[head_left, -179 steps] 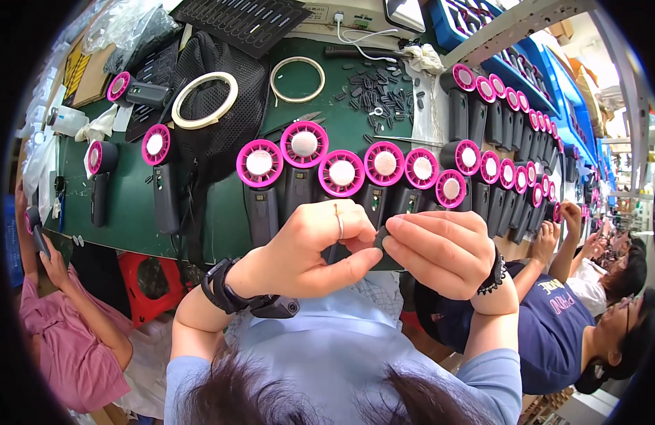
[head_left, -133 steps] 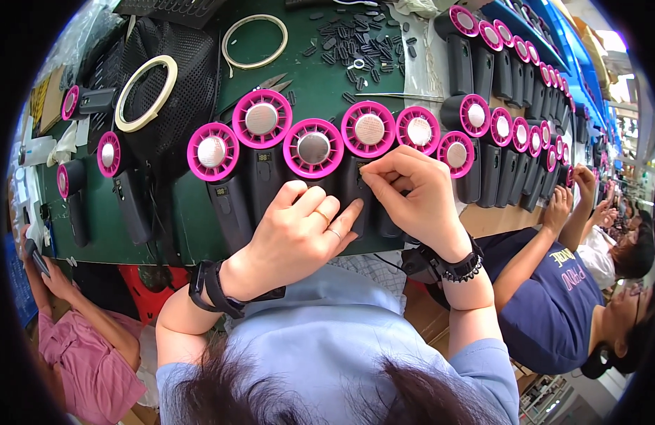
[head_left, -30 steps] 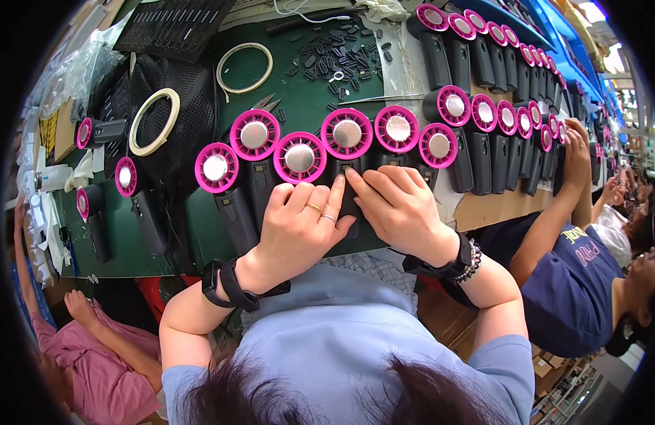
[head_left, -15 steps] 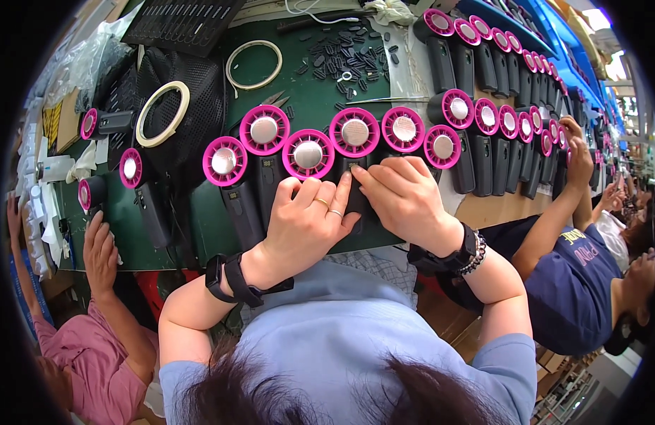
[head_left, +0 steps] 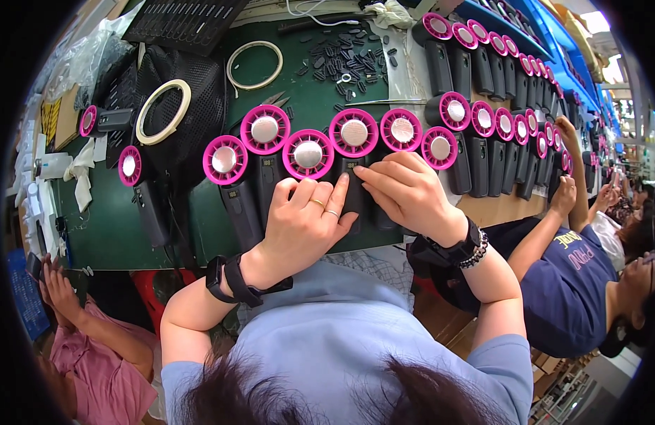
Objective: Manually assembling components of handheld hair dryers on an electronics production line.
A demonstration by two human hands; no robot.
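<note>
Several handheld fans with pink rings, silver round centres and black handles lie in an uneven row before me. My left hand [head_left: 306,216] rests over the black handles, index finger stretched along the handle of the middle fan [head_left: 354,133] and thumb spread across it; the other fingers curl loosely beside the neighbouring fan [head_left: 308,154]. From the right, my right hand [head_left: 409,188] reaches to the same middle fan, a fingertip beside its small display [head_left: 352,166], the thumb apart. Neither hand visibly grasps anything. Part of that handle is hidden under my hands.
Rows of similar fans [head_left: 483,119] stand at the right. Small black parts [head_left: 345,57] lie scattered at the back, near a tape roll [head_left: 254,65] and scissors [head_left: 273,99]. Another ring [head_left: 162,112] rests on a black mesh bag. Co-workers sit on both sides.
My right fingertips have shifted slightly off the middle fan's display, which now shows more. At left, a co-worker's hand has drawn back with a dark object, and the fan there has left the table.
</note>
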